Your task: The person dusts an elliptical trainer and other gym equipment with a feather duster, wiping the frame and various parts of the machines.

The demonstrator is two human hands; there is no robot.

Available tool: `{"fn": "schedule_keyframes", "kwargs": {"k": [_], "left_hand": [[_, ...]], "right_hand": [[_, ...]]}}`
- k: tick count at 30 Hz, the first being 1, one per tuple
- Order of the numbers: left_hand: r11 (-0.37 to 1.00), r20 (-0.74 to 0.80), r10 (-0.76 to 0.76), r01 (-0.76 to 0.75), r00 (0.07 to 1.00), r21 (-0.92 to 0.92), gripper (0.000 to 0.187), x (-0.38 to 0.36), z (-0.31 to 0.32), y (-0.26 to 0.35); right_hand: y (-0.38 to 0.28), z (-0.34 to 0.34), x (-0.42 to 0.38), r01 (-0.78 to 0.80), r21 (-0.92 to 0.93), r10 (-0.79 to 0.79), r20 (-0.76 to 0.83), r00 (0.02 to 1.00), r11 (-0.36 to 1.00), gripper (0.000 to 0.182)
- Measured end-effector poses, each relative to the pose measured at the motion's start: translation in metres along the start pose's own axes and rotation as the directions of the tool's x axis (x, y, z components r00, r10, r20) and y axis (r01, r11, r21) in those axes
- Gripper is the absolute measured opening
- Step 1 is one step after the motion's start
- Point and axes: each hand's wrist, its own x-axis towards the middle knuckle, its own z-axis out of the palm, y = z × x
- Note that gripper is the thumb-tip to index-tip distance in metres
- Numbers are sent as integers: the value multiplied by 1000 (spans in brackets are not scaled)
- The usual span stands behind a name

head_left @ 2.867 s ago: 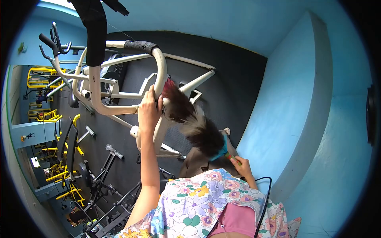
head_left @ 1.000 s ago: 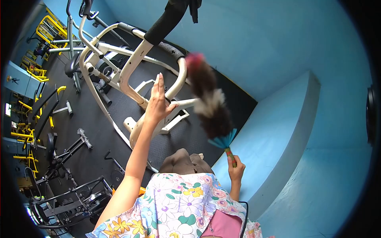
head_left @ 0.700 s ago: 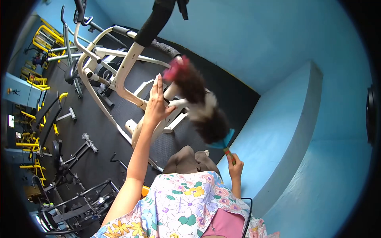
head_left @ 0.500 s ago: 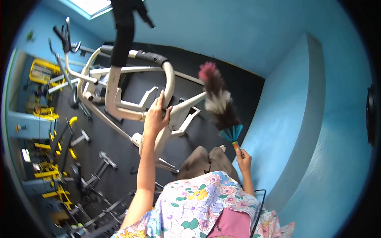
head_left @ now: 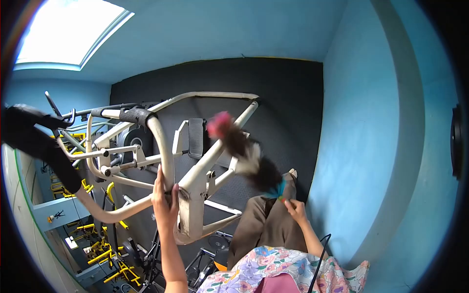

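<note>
My right hand (head_left: 296, 211) is closed around the handle of a feather duster (head_left: 251, 158), which has a pink tip, brown and white feathers and a teal collar. The feathers are blurred and overlap the machine's frame in view. My left hand (head_left: 165, 198) rests against the curved cream tube of an exercise machine (head_left: 193, 188), fingers stretched along it and thumb apart. Black grip wrap (head_left: 136, 115) covers the tube's upper part. A black padded arm (head_left: 61, 166) of the machine reaches to the left edge.
A blue wall (head_left: 356, 136) with a grey band stands on the right. A bright window (head_left: 68, 31) is at the upper left. Yellow and black gym equipment (head_left: 117, 266) fills the lower left. Black matting (head_left: 288, 102) lies under the machine.
The view has shifted, and the machine sits lower and more to the left. The duster has swung left, with its tip now over the machine's frame. My left hand stays on the curved tube.
</note>
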Motion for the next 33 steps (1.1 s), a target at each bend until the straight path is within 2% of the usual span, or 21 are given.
{"fn": "schedule_keyframes", "kwargs": {"k": [1, 3, 5, 7, 9, 11, 14, 15, 17, 18, 19, 21, 22, 23, 24, 26, 28, 29, 30, 31, 33], "left_hand": [[1000, -25, 5, -4, 1000, 24, 54, 0, 2, -2], [971, 21, -222, 223, 975, -87, 53, 0, 1, 4], [940, 64, -337, 340, 939, -31, 51, 2, 1, 5], [940, 47, -336, 332, 941, 78, 50, 4, 3, 10], [931, 18, -349, 345, 937, 115, 48, 1, 5, 2], [953, -30, -239, 240, 971, 183, 47, 5, 9, 4], [936, -60, -316, 322, 947, 144, 51, 0, 10, -10], [894, -64, -425, 430, 903, 126, 51, 5, 10, 2], [935, -131, -246, 271, 960, 229, 53, -5, 12, -18], [906, -158, -369, 392, 916, 159, 51, -5, 13, -10], [896, -160, -386, 411, 908, 167, 51, -3, 17, -9], [818, -313, 81, 116, 946, 564, 47, -2, 22, -6], [833, -402, 191, 69, 895, 549, 34, -13, 29, -4], [965, -304, 166, -91, 938, 246, 21, -29, 32, -1], [958, -336, 275, -286, 901, 19, 18, -25, 62, -2], [988, -7, 151, -150, 989, 41, 27, 7, 108, 12], [999, 49, -32, 32, 998, 8, 41, 51, 163, -5], [989, 12, -62, 60, 998, 133, 47, 66, 192, -28], [882, 80, -204, 148, 976, 448, 54, 83, 210, -32], [765, 81, -255, 149, 964, 626, 62, 93, 226, -36], [793, 276, -417, 198, 866, 577, 62, 109, 250, -55]], "right_hand": [[-1, 2, -5, -11, -1, 11, 10, 1000, 1000, 40], [3, 3, -1, 113, -125, -92, 159, 983, 986, 41], [11, 12, 11, 170, -34, -164, 145, 976, 985, 41], [22, 16, 33, 140, -59, -128, 170, 977, 988, 42], [53, 27, 55, 0, -101, 4, 44, 999, 995, 42], [71, 24, 84, -130, -183, 138, 27, 990, 974, 39], [86, 23, 109, -113, -141, 117, 18, 993, 983, 36], [70, 19, 112, -40, -91, 44, 50, 998, 995, 35], [48, 13, 110, 19, -40, -14, 104, 994, 999, 34], [41, 12, 110, 58, -72, -42, 215, 976, 996, 33], [38, 13, 108, 99, -97, -62, 325, 944, 990, 32], [53, 24, 109, 174, -91, -135, 329, 935, 981, 31], [56, 23, 114, 113, -154, -58, 321, 945, 982, 31], [60, 23, 119, 54, -218, 15, 303, 953, 974, 31], [70, 27, 123, 48, -215, -11, 172, 985, 975, 33], [74, 19, 136, -30, -211, 59, 135, 989, 977, 35], [63, 13, 151, -89, -151, 99, 58, 993, 985, 40], [61, 11, 154, -88, -159, 98, 54, 994, 983, 40], [60, 7, 156, -75, -140, 81, 33, 996, 987, 40], [57, 3, 159, -63, -122, 66, 14, 998, 990, 40], [52, -2, 163, -40, -197, 52, 54, 997, 980, 40]]}}
